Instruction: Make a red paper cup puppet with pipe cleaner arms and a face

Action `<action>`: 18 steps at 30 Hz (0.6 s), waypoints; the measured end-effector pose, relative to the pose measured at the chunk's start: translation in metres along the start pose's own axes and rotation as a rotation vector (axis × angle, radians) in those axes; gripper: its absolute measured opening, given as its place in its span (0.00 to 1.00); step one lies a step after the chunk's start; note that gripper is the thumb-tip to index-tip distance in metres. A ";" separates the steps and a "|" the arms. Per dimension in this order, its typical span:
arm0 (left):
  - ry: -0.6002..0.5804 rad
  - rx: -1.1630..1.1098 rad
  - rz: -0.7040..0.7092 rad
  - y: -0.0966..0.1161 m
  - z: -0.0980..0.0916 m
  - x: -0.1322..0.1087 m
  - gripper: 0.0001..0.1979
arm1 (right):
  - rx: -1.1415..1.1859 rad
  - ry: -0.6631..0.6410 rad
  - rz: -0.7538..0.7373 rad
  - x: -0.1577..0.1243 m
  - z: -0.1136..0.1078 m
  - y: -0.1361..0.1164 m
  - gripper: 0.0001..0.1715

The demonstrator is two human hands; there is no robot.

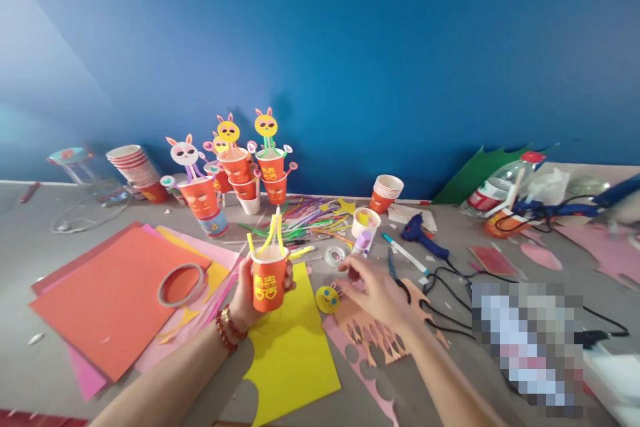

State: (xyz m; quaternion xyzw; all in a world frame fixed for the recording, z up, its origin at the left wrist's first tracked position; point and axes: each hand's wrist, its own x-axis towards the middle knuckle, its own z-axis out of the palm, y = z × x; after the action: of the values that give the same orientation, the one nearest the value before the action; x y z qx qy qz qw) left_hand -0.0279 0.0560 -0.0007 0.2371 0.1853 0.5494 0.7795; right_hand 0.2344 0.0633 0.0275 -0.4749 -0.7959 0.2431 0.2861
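The red paper cup (269, 287) stands raised in your left hand (249, 293), over the far part of the yellow sheet (305, 360). Your left fingers and thumb wrap its sides, clamped on it, and yellow pipe cleaners (275, 230) rise from its mouth. Your right hand (373, 290) is partly curled, with thumb and forefinger apart; its tips are just beside the yellow round face (327, 300), though you cannot tell whether they touch it.

Under and around your right hand lies the peach cut-out sheet (360, 317), with the pink strip (363, 373) on its near-left side. Right of that hand, black cords (450, 326) cross the table (30, 240), and the blue glue gun (423, 237) lies farther off. To the left, the orange sheet (115, 300) spreads wide, bearing the tape roll (163, 292); grey tabletop shows past its left edge and in the gap nearer you. Beyond the cup are loose pipe cleaners (313, 213), with the figure-topped cups (200, 197) far left, and the blue wall (350, 47) bounds your far side.
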 end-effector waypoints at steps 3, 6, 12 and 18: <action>-0.007 0.051 0.013 -0.004 -0.004 0.000 0.29 | -0.393 -0.123 0.030 -0.002 0.009 -0.007 0.12; -0.039 0.112 0.022 -0.008 -0.005 -0.001 0.30 | -0.590 -0.142 0.077 -0.004 0.020 -0.014 0.21; -0.083 0.159 0.027 -0.014 0.000 -0.002 0.29 | -0.437 -0.138 0.065 -0.004 0.028 -0.009 0.11; -0.097 0.133 0.021 -0.015 -0.002 0.000 0.30 | 0.081 -0.080 0.106 -0.002 0.036 0.008 0.08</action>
State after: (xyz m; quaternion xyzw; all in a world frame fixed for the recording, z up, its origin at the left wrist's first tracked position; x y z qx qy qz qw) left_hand -0.0178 0.0521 -0.0106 0.3164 0.1809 0.5318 0.7644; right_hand 0.2157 0.0615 -0.0042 -0.4944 -0.7699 0.3087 0.2598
